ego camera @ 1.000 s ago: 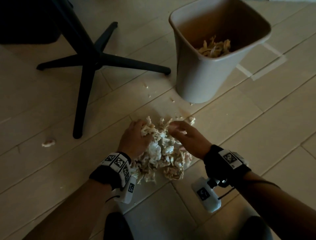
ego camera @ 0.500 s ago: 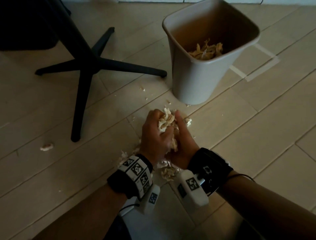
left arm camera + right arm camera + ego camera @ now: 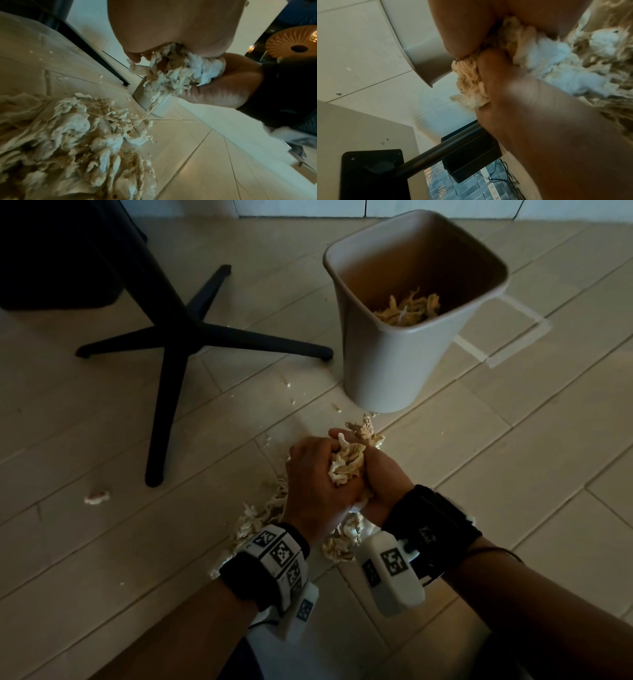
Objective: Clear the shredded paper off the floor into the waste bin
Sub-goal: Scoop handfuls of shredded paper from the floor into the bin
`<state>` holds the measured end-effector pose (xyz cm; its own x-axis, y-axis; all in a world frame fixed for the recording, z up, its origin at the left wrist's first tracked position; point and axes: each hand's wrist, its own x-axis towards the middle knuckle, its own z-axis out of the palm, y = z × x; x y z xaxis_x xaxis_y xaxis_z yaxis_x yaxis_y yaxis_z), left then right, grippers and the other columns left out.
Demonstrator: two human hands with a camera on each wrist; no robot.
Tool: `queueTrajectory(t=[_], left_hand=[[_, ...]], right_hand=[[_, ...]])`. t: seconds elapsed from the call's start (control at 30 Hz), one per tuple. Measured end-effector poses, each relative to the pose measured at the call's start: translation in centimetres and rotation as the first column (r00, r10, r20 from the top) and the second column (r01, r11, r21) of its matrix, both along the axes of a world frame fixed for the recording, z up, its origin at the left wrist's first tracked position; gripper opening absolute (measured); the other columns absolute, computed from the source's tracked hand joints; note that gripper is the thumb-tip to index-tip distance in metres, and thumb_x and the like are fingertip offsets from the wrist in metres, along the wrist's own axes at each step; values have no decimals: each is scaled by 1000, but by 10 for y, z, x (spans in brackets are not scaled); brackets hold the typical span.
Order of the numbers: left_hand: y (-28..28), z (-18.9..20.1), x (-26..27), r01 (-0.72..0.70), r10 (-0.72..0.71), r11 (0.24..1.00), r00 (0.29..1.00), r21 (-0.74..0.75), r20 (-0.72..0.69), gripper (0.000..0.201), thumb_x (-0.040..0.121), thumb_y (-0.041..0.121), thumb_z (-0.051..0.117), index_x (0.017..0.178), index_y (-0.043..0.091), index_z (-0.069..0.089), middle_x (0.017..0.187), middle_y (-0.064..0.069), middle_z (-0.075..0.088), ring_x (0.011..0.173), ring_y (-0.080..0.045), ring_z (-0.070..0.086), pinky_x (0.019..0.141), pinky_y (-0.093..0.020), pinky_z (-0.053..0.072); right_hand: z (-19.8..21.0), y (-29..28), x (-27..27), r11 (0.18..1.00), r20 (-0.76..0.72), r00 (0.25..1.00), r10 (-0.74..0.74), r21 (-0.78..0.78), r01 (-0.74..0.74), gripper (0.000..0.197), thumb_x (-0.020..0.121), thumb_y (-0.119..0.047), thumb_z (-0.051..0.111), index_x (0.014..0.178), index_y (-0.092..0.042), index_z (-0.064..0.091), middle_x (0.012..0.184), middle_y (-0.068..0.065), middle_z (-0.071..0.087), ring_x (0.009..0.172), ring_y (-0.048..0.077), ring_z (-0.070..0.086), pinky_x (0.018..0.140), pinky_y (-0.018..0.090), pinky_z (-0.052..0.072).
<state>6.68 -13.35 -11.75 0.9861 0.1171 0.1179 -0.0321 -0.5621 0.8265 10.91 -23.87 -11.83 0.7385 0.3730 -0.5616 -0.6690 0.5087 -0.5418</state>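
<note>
Together, my left hand and right hand clamp curled fingers around a wad of shredded paper, so nothing spills before the bin.

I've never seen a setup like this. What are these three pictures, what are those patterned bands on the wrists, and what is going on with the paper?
No machine here: a person wears three cameras. One sits on the head looking down; one rides on each wrist band, looking along the hand. The left hand and right hand squeeze a clump of shredded paper between them. More shreds lie on the floor. The waste bin ahead already holds some, beside a black chair base.
</note>
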Motion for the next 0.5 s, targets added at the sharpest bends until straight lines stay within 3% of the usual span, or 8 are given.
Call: queueTrajectory(t=[0.1, 0.2, 0.37, 0.5], left_hand=[[3, 4, 4, 0, 0, 997, 1000, -72, -5, 53, 52, 44, 67, 101, 37, 48, 103, 23, 41, 102, -17, 45, 85, -51, 48], [6, 10, 5, 19, -31, 988, 996, -153, -78, 64, 50, 44, 74, 105, 49, 39, 111, 28, 38, 110, -23, 49, 86, -53, 51], [10, 29, 11, 57, -92, 949, 991, -311, -100, 83, 51, 29, 91, 120, 34, 44, 125, -10, 54, 110, -32, 61, 81, -52, 58], [20, 55, 18, 113, -157, 871, 986, -478, -51, 87, 61, 6, 87, 133, 20, 39, 131, -15, 54, 114, -26, 64, 86, -45, 58]], right_hand=[[3, -2, 0, 993, 69, 997, -29, -112, 36, 17, 93, -20, 57, 103, -11, 66, 90, 12, 67, 80, 22, 66, 67, 30, 57], [13, -4, 4, 965, 155, 986, -56, -244, 93, 18, 93, -21, 58, 89, -8, 70, 85, 12, 70, 74, 23, 68, 67, 31, 58], [42, -1, 20, 885, 362, 931, 45, -447, 131, 33, 94, -42, 56, 76, -17, 67, 71, 2, 72, 68, 17, 70, 72, 36, 57], [70, 11, 33, 837, 452, 879, 154, -532, 127, 40, 90, -51, 56, 79, -16, 71, 84, 11, 75, 82, 28, 73, 86, 50, 57]])
